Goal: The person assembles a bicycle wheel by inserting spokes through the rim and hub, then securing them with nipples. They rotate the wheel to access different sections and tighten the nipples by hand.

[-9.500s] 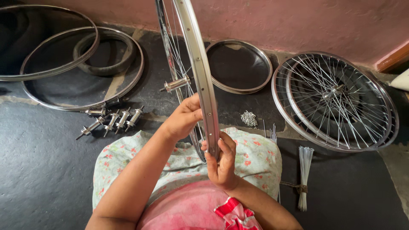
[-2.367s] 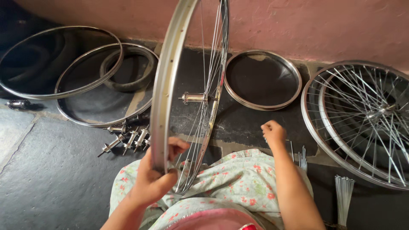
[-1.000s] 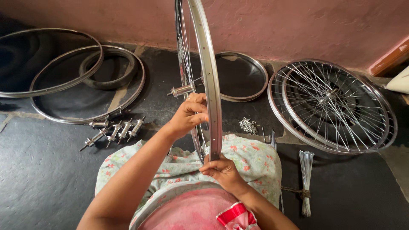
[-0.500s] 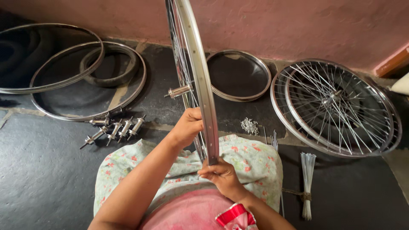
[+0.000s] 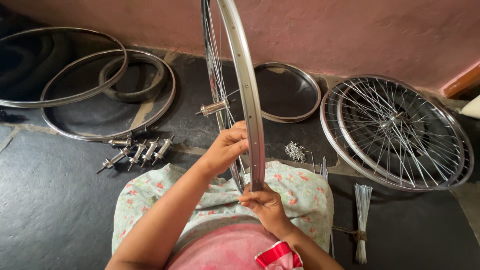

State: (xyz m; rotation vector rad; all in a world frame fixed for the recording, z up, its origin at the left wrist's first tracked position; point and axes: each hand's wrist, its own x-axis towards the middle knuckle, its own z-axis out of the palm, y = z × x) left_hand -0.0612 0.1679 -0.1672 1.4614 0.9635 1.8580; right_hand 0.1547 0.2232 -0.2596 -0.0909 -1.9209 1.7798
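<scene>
A bicycle wheel [image 5: 243,90] is held upright and edge-on to the camera, its lower rim resting on the flowered cloth [image 5: 295,192] over the person's lap. The left hand [image 5: 226,148] is closed around the rim from the left side, fingers curled onto the spokes just below the hub [image 5: 214,107], whose axle projects to the left. The right hand [image 5: 265,202] is pinched shut at the foot of the rim, fingertips pressed against the metal; whether a small part is gripped there cannot be told.

On the dark stone floor [image 5: 50,200] the following are noted. Two bare rims [image 5: 107,132] lie overlapped at the left, with a rubber tyre [image 5: 131,92] inside the nearer one. A row of spare hubs [image 5: 136,151] lies just beside that rim's lower edge. A smaller rim [image 5: 290,116] lies flat behind the held wheel, near the pink wall [image 5: 350,35]. Finished spoked wheels [image 5: 395,132] are stacked at the right. A heap of small nipples [image 5: 295,150] lies near the cloth's far edge, and a tied bundle of spokes [image 5: 361,220] lies at the right of the lap.
</scene>
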